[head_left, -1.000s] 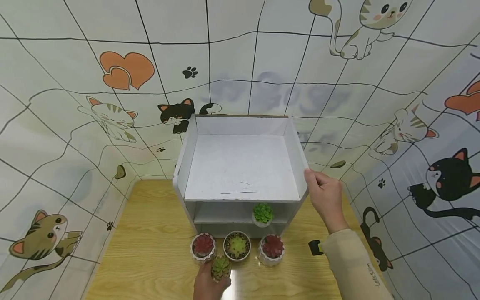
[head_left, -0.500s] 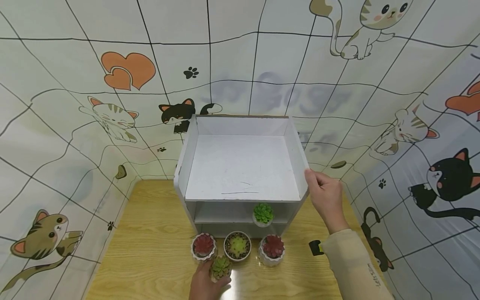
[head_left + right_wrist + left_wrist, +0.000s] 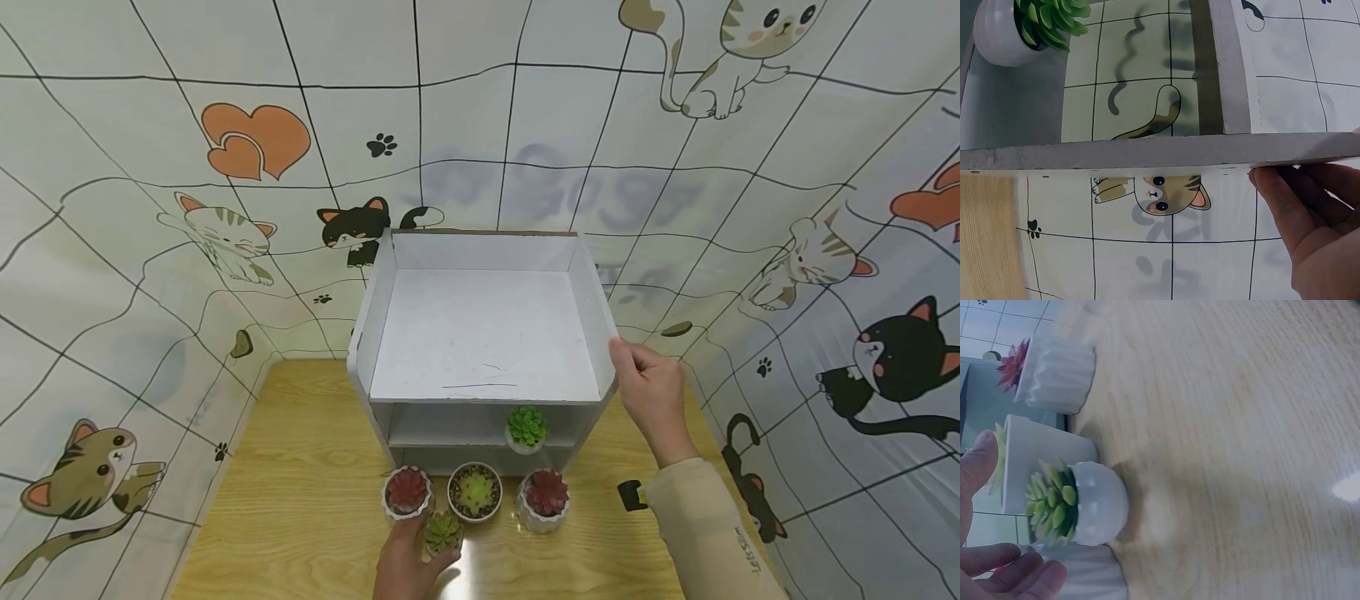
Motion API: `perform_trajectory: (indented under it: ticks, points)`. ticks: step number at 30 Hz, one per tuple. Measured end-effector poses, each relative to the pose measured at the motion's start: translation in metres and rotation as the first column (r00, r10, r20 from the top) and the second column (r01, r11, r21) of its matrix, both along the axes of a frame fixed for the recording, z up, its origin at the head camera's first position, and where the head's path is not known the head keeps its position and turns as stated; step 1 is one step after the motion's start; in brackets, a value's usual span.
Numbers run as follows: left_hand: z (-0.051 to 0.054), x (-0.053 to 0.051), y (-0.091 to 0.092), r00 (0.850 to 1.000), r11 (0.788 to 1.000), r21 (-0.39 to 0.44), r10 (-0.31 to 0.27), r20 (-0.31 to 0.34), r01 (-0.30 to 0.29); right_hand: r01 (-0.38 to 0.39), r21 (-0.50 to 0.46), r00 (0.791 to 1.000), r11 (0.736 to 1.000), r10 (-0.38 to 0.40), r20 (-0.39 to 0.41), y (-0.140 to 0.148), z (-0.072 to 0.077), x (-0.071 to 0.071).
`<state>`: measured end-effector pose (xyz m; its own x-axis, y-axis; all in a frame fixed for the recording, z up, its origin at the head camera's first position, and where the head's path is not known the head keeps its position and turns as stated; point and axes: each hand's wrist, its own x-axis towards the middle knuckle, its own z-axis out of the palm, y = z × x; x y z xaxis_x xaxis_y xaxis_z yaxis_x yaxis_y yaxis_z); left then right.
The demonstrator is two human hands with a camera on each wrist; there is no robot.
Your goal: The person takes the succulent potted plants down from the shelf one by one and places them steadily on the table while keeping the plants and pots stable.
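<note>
Around a small green succulent (image 3: 442,532) in a white pot (image 3: 1102,503), my left hand (image 3: 408,560) is spread. In the left wrist view its thumb (image 3: 979,459) and fingers (image 3: 1044,581) stand apart from the pot, which sits upright on the table. My right hand (image 3: 654,400) holds the right side panel of a white two-level shelf (image 3: 480,333). The right wrist view has its fingertips against the panel's outer face, with a bit of finger showing past the edge. A bright green succulent (image 3: 527,427) in a round white pot stands on the shelf's lower level, toward the right.
Before the shelf stand a red succulent (image 3: 407,490) at left, a yellow-green one (image 3: 474,492) in the middle and another red one (image 3: 545,493) at right. A small black and yellow object (image 3: 632,495) is by the right sleeve. Cat-print walls (image 3: 480,117) enclose the wooden table (image 3: 285,500).
My left hand has shifted slightly left and its fingers have loosened around the small green succulent, which stays in place. The right hand and shelf have not moved.
</note>
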<state>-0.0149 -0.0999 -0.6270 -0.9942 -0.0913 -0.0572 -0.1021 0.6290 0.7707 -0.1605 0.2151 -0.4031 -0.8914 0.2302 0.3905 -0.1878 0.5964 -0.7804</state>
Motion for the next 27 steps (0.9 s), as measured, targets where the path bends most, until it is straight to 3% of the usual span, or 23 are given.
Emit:
perform_trajectory:
  ticks: [5, 13, 21, 27]
  points:
    - [0.007, 0.000, 0.001, 1.000, 1.000, 0.001, 0.008, -0.003, -0.008, 0.000, 0.000, 1.000, 1.000, 0.000, -0.004, 0.001, -0.001, 0.000]
    - [0.015, 0.001, 0.004, 0.992, 0.999, -0.046, 0.014, -0.125, -0.020, -0.004, 0.005, 1.000, 1.000, 0.004, -0.010, 0.000, -0.001, 0.000]
    - [0.032, -0.003, 0.005, 0.996, 0.999, -0.021, 0.026, -0.089, -0.028, -0.007, 0.003, 1.000, 1.000, 0.007, -0.021, 0.001, -0.002, 0.000]
    - [0.040, -0.006, 0.007, 0.979, 0.998, -0.051, 0.031, -0.204, -0.043, -0.010, -0.005, 1.000, 1.000, 0.010, -0.021, 0.001, -0.002, -0.001]
